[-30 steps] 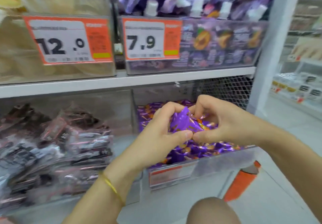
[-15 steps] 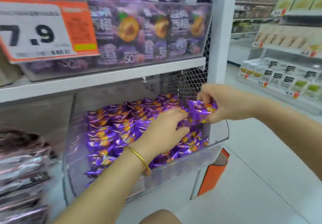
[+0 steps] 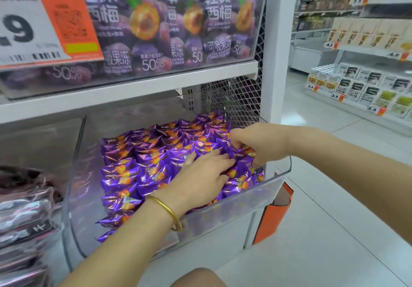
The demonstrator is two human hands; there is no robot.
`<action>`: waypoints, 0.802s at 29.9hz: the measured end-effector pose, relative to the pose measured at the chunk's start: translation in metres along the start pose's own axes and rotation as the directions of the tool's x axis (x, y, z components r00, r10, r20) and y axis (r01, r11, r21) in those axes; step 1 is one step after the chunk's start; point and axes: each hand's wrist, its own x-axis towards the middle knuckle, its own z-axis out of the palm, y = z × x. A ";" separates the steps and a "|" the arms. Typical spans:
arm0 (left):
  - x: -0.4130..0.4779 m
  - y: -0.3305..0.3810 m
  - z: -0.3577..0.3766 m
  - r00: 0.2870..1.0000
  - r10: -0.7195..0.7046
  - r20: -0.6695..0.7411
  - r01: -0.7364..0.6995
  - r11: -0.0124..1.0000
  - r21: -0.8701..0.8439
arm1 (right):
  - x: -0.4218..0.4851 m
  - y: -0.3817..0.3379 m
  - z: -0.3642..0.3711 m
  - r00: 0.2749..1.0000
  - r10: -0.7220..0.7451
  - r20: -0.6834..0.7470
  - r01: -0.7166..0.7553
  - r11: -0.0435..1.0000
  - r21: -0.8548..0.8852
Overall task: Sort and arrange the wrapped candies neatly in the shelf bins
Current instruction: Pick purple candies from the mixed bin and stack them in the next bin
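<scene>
1. Purple foil with orange fruit prints: wrapped candies (image 3: pixel 138 170) packed in rows inside the clear bin (image 3: pixel 223 224) below the white shelf board (image 3: pixel 133 88), reaching from the back to the front wall.
2. Left hand (image 3: pixel 200 175): released, fingers straight, lying flat on top of the wrapped candies towards the right of the clear bin. Gold bangle (image 3: pixel 166 211) on its wrist.
3. Right hand (image 3: pixel 260 146): clenched at the bin's right side, fingers curled round a few purple wrappers. Just beside the left fingertips; touching or not, cannot tell.
4. On the white shelf board, purple pouches (image 3: pixel 151 25) upright behind a clear front, printed "轻体西梅", "可吸果冻" and "50%", each with a picture of a halved orange-fleshed plum.
5. At upper left, a white and orange price tag (image 3: pixel 44 19) reading ".9", the leading figure cut off by the frame edge. Barcode and a yellow-green strip below; small print too blurred to read.
6. Behind the clear bin, a metal mesh panel (image 3: pixel 234 99).
7. To the left, dark packets (image 3: pixel 22 208) with pinkish edges, stacked; lettering blurred.
8. Below the bin's right corner, an orange board (image 3: pixel 276 211) standing on the floor.
9. Across the aisle, small tags reading "2.9" (image 3: pixel 335 96) and "4.9" (image 3: pixel 329 45) on further shelves of boxed goods.
</scene>
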 end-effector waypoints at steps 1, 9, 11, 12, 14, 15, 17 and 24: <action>-0.001 0.000 0.001 1.000 -0.005 -0.008 0.005 1.000 -0.012 | 0.000 -0.001 0.002 1.000 0.022 0.013 -0.021 0.999 -0.026; -0.004 0.004 -0.001 0.999 -0.006 -0.043 0.007 1.000 0.024 | -0.005 -0.008 0.029 0.993 -0.003 -0.119 -0.047 0.908 -0.416; -0.004 0.003 -0.001 0.999 -0.002 -0.037 0.004 0.998 0.062 | -0.006 -0.007 0.032 0.993 0.031 -0.114 -0.065 0.948 -0.311; -0.004 0.003 -0.001 0.999 -0.004 -0.037 0.006 0.998 0.070 | -0.006 -0.007 0.031 0.994 0.046 -0.100 -0.070 0.967 -0.246; -0.003 0.001 0.000 0.999 -0.003 -0.036 0.006 0.997 0.076 | -0.008 -0.004 0.028 0.995 0.072 -0.067 -0.079 0.990 -0.118; -0.003 0.000 0.001 0.999 -0.005 -0.037 0.007 0.997 0.072 | -0.009 -0.003 0.025 0.993 0.088 -0.073 -0.092 0.994 -0.060; -0.003 -0.001 0.002 0.999 -0.011 -0.043 0.013 0.998 0.057 | -0.011 0.000 0.019 0.977 0.143 -0.156 -0.135 0.989 0.055; -0.008 -0.003 -0.001 0.997 -0.068 -0.039 0.070 0.996 0.061 | 0.001 -0.006 0.027 0.947 0.263 -0.186 -0.146 0.866 0.478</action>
